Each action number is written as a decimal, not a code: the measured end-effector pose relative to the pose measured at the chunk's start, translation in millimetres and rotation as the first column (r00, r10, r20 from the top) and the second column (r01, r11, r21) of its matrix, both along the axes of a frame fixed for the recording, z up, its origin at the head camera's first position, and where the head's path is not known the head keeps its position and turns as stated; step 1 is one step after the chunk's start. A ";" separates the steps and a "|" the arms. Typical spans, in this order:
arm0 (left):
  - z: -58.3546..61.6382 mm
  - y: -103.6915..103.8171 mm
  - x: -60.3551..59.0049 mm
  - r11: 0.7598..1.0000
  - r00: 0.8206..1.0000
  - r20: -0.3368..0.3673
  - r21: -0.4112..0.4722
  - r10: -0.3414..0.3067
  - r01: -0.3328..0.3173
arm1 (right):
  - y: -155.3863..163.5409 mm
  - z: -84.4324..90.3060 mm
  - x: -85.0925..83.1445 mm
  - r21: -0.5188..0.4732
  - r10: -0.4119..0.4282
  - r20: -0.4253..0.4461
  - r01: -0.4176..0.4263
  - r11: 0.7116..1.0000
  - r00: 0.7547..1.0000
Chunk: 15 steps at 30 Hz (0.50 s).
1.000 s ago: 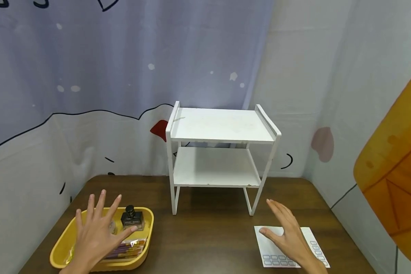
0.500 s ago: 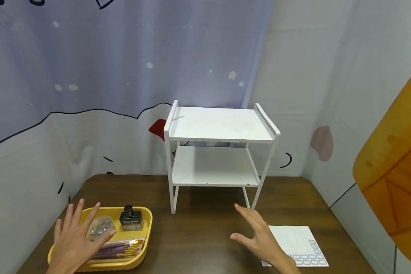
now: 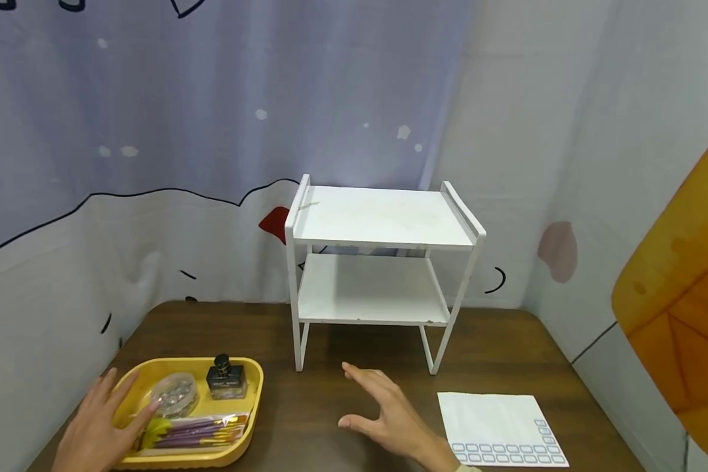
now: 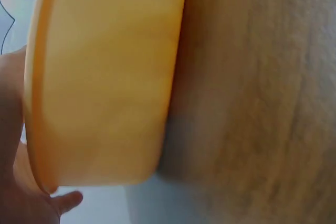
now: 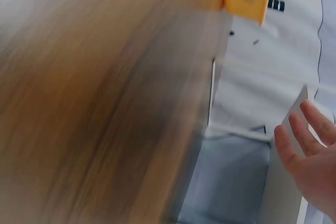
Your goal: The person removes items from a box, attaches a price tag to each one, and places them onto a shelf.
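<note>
Fingers [image 3: 124, 391]: all loosely extended, thumbs standing apart.
Left hand [image 3: 91, 429]: at the yellow tray [image 3: 200, 458], touch unclear.
Right hand [image 3: 396, 419]: over the table [image 3: 301, 419], palm toward the tray.
Tray: left of the white shelf [image 3: 383, 213].

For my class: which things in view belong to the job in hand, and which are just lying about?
Likely in the job, judging by the left hand at the tray's rim:
tray
bottle, in it
dish, in it
packet, in it

Apparently just about, with neither hand on them:
sheet
shelf
</note>
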<state>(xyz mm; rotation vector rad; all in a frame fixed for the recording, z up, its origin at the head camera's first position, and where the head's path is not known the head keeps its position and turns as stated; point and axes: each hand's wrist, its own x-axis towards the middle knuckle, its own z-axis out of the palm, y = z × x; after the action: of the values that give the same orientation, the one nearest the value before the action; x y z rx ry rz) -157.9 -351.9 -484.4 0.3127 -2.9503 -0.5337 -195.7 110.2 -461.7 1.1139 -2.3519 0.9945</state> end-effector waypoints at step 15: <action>-0.6 -12.5 7.5 0.984 0.995 0.077 0.175 -0.058 0.044 | -72.6 9.5 0.0 0.051 0.173 0.046 -0.175 0.983 0.984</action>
<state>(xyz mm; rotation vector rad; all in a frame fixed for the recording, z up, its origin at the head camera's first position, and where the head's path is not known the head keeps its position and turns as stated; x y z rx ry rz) -150.4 -364.4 -485.0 0.2829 -3.0031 -0.8062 -195.7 37.5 -452.2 1.3517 -2.3590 1.0259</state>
